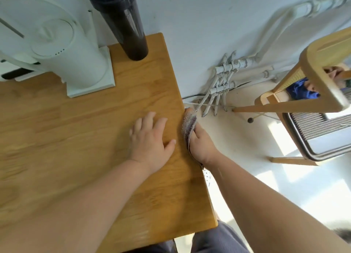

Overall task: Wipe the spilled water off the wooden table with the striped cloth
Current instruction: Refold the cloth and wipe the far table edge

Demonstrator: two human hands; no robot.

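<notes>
The left hand (pixel 150 138) lies flat on the wooden table (pixel 76 129), fingers spread and relaxed, gripping nothing, close to the table's right edge. Just beside it, the right hand (pixel 201 146) grasps the striped cloth (pixel 188 123), bunched up and pressed against that right edge, part of it hanging below the wrist. At the back of the table stand a white appliance (pixel 76 49) and a tall black cylinder (pixel 125 24). A wooden chair (pixel 313 66) sits off to the right, near white wall pipes (pixel 222 79)

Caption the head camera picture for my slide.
Left hand flat on wooden table; right hand holds striped cloth at its edge.
</notes>
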